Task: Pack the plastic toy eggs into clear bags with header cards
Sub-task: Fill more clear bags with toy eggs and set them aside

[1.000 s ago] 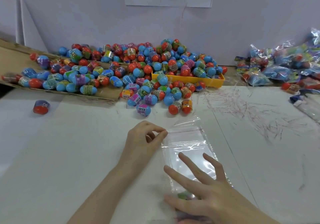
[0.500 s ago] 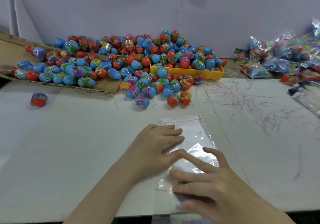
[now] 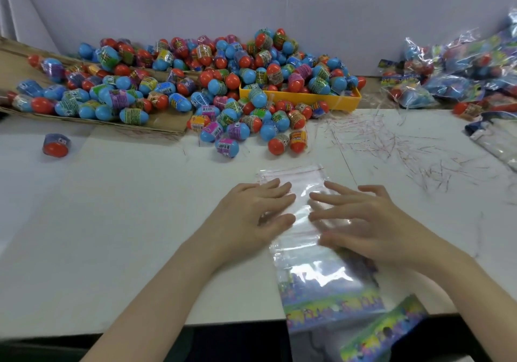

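Note:
A clear bag (image 3: 300, 193) with a colourful header card (image 3: 333, 303) at its near end lies flat on the white table (image 3: 126, 221). My left hand (image 3: 251, 213) rests on the bag's left side with straight fingers. My right hand (image 3: 361, 221) lies flat on its right side. A big heap of blue and red toy eggs (image 3: 223, 87) fills the back of the table. The nearest eggs (image 3: 288, 140) sit just beyond the bag's mouth.
A yellow tray (image 3: 305, 98) holds eggs at the back. Cardboard (image 3: 156, 125) lies under the left eggs. One egg (image 3: 56, 144) sits alone at far left. Packed bags (image 3: 458, 76) pile up at the right. Thin plastic strips (image 3: 391, 143) litter the table. More header bags (image 3: 386, 331) hang off the near edge.
My right hand slid forward along the bag and both hands now lie flat side by side on it. My left hand went from pinching the bag's edge to pressing it.

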{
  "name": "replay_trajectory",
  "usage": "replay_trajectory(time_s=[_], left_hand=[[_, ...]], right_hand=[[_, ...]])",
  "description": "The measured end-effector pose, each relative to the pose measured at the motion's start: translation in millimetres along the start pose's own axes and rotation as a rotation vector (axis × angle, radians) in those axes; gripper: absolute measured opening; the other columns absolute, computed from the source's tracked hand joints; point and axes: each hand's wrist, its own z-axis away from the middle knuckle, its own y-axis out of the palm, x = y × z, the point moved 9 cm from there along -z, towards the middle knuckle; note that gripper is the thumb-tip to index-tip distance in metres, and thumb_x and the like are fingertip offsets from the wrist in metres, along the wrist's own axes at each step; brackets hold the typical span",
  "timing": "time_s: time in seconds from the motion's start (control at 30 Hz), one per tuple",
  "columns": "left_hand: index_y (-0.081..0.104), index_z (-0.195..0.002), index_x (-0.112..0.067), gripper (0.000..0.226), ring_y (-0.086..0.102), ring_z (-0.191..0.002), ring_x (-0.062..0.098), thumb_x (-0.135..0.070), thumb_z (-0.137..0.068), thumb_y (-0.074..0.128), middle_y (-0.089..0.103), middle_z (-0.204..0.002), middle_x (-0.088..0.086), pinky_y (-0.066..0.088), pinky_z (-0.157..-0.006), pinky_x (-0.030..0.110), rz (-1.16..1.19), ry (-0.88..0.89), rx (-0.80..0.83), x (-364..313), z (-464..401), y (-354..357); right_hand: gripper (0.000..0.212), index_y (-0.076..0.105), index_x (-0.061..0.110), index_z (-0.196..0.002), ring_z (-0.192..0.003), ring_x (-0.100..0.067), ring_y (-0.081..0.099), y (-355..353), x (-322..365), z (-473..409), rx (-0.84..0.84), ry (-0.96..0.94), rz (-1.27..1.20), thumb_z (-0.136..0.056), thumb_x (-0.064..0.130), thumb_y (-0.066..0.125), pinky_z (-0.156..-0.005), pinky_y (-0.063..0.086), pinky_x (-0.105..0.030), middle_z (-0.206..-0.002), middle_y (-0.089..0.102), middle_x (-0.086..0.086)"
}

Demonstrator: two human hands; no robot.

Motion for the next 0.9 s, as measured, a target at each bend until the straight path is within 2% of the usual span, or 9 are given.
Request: replay_trajectory(time_s=[0.13, 0.27, 0.33, 0.4, 0.5, 0.6, 0.73, 0.8, 0.9], left_hand=[[0.047, -0.134, -0.028, 0.052, 0.019, -0.136, -0.004, -0.047, -0.087, 0.036, 0.034, -0.145, -0.014, 0.019, -0.113, 0.024, 0.0, -0.007, 0.039, 2, -1, 3], [0.033, -0.142, -0.031, 0.057, -0.004, -0.139, -0.006, -0.056, -0.091, 0.02, 0.006, -0.148, -0.02, -0.001, -0.113, 0.022, -0.052, -0.028, 0.106, 0, -1, 5], [0.01, -0.144, -0.034, 0.072, -0.024, -0.133, -0.01, -0.072, -0.083, 0.014, -0.018, -0.144, -0.024, -0.014, -0.112, 0.027, -0.158, -0.039, 0.101, -3, 0, 0], [-0.006, -0.139, -0.034, 0.084, -0.029, -0.132, -0.007, -0.079, -0.071, 0.016, -0.025, -0.142, -0.024, -0.019, -0.111, 0.035, -0.2, -0.025, 0.015, -17, 2, -15], [0.019, -0.145, -0.02, 0.095, 0.008, -0.143, 0.019, -0.078, -0.07, 0.028, 0.008, -0.154, -0.003, 0.0, -0.113, 0.052, -0.314, 0.07, -0.066, -53, 14, -27], [0.049, -0.133, -0.014, 0.084, 0.042, -0.13, 0.028, -0.071, -0.075, 0.027, 0.043, -0.142, 0.004, 0.021, -0.098, 0.054, -0.523, 0.054, -0.046, -72, 32, -13], [0.065, -0.116, -0.013, 0.081, 0.06, -0.111, 0.031, -0.068, -0.074, 0.024, 0.058, -0.127, 0.011, 0.037, -0.091, 0.051, -0.482, -0.268, -0.037, -51, 56, -6], [0.071, -0.105, -0.009, 0.087, 0.065, -0.103, 0.03, -0.07, -0.083, 0.012, 0.065, -0.117, 0.012, 0.033, -0.086, 0.043, -0.425, -0.39, -0.032, -39, 67, -8], [0.076, -0.088, -0.014, 0.078, 0.069, -0.092, 0.028, -0.068, -0.082, 0.02, 0.072, -0.102, 0.007, 0.031, -0.081, 0.035, -0.397, -0.413, -0.12, -30, 80, -19]], right_hand=[[0.033, 0.07, 0.035, -0.092, -0.126, 0.002, 0.04, -20, -7, -5, -0.149, 0.014, -0.127, -0.068, 0.052, 0.057, -0.108, 0.029, -0.037, -0.123, 0.055, 0.016], [0.014, 0.071, 0.032, -0.081, -0.097, 0.008, 0.057, -39, -21, -5, -0.304, 0.101, -0.264, -0.068, 0.036, 0.066, -0.091, 0.04, -0.012, -0.106, 0.065, 0.012], [0.015, 0.073, 0.028, -0.084, -0.094, 0.002, 0.06, -37, -24, -6, -0.303, 0.091, -0.182, -0.07, 0.023, 0.073, -0.092, 0.042, -0.019, -0.104, 0.066, 0.009], [0.016, 0.075, 0.022, -0.086, -0.098, -0.006, 0.061, -31, -26, -7, -0.295, 0.095, -0.128, -0.07, 0.021, 0.076, -0.097, 0.042, -0.032, -0.104, 0.066, 0.007], [0.018, 0.076, 0.02, -0.083, -0.102, -0.007, 0.06, -29, -27, -5, -0.308, 0.086, -0.135, -0.068, 0.03, 0.074, -0.096, 0.043, -0.043, -0.102, 0.065, 0.01], [0.023, 0.076, 0.023, -0.082, -0.106, -0.01, 0.059, -29, -29, -5, -0.327, 0.097, -0.12, -0.066, 0.039, 0.068, -0.095, 0.041, -0.049, -0.103, 0.063, 0.014], [0.013, 0.076, 0.02, -0.081, -0.108, -0.017, 0.058, -29, -29, -4, -0.357, 0.085, -0.087, -0.068, 0.021, 0.078, -0.094, 0.039, -0.053, -0.103, 0.062, 0.014], [0.013, 0.077, 0.02, -0.081, -0.11, -0.016, 0.057, -29, -31, -4, -0.35, 0.098, -0.091, -0.068, 0.02, 0.078, -0.095, 0.038, -0.052, -0.104, 0.064, 0.012], [0.013, 0.076, 0.021, -0.081, -0.112, -0.016, 0.056, -28, -34, -3, -0.356, 0.111, -0.115, -0.068, 0.019, 0.078, -0.096, 0.038, -0.051, -0.104, 0.066, 0.009]])
